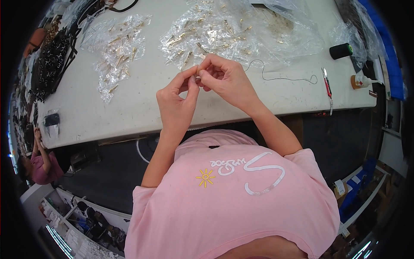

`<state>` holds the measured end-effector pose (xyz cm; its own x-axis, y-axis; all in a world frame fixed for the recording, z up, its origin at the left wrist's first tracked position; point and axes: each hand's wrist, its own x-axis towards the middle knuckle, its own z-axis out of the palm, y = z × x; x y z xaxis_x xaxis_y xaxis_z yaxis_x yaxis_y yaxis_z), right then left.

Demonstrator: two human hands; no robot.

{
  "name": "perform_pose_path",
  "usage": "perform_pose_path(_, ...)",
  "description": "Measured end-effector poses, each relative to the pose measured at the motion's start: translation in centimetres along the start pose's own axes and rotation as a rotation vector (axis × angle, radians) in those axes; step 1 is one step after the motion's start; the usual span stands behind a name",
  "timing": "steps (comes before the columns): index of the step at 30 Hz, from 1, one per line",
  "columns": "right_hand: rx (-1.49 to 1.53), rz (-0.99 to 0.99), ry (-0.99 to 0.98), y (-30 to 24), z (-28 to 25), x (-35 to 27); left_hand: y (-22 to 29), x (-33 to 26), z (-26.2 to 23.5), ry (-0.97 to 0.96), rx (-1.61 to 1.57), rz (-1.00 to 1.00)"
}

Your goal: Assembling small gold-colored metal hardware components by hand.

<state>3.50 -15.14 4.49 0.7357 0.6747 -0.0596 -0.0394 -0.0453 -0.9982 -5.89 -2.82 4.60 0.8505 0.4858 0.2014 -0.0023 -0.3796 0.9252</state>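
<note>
Above the near part of the white table, my left hand [177, 96] and my right hand [227, 80] meet at their fingertips. Both are closed in a pinch around something tiny and pale, mostly hidden by the fingers. A dark thread [282, 79] comes out from behind my right hand and curls over the table to the right. Just beyond my fingers lies a wide spread of small clear plastic bags [211, 32] with gold-coloured metal pieces in them. A smaller group of such bags [118, 47] lies to the left.
On the right are a black thread spool [341, 51], red-handled scissors [327, 84] and a small bottle [360, 81] with amber contents. Black straps and chains [51, 64] pile up at the left edge. Another person [43, 166] is at the table's left end.
</note>
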Motion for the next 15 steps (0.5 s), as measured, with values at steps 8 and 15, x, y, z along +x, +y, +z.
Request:
perform_pose_path(8, -0.013, -0.044, 0.040, 1.0, 0.7, 0.1, -1.1, 0.3, -0.4, -0.034, -0.301, -0.152)
perform_pose_path(15, 0.180, -0.035, 0.074, 1.9, 2.2, -0.2, -0.8, 0.6, -0.5, 0.114, 0.029, -0.026)
